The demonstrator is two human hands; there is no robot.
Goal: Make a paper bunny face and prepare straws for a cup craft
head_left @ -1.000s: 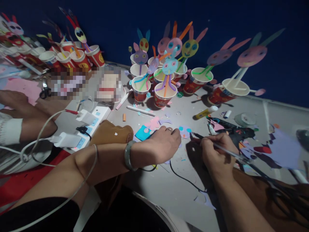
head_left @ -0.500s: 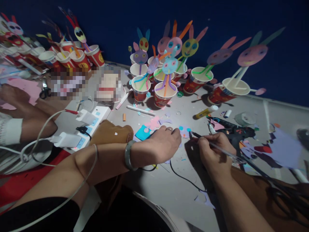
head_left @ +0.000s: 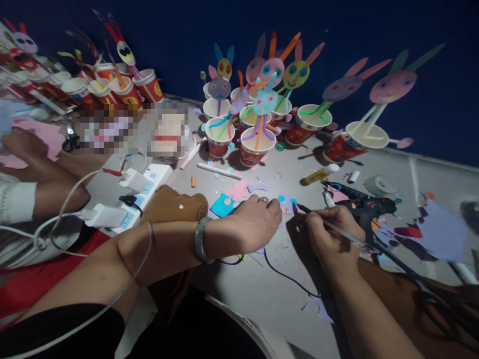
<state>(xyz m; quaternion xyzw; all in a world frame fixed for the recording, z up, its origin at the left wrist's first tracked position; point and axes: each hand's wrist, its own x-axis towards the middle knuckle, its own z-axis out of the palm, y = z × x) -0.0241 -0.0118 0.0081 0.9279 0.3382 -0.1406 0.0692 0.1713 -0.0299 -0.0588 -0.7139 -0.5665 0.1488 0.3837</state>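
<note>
At twelve o'clock from the person's left hand (head_left: 258, 219), red-patterned paper cups (head_left: 253, 156) hold coloured straws (head_left: 258, 134), topped by long-eared paper faces (head_left: 265, 101). From where I stand I can't read the cups' printing or tell whether that hand, fingers bent close together, pinches anything. The right hand (head_left: 333, 232) is clamped on a dark-tipped pen (head_left: 304, 209) at four o'clock of the small purple paper piece (head_left: 287, 205), which lies near the left fingertips and carries two bright blue dots.

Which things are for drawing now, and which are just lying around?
In use:
slim, black-tipped pen in the right hand
small purple paper piece with blue dots, beside the left hand

Probably just lying about:
yellow tube with white cap
bright blue paper piece
slim white cylinder
</note>
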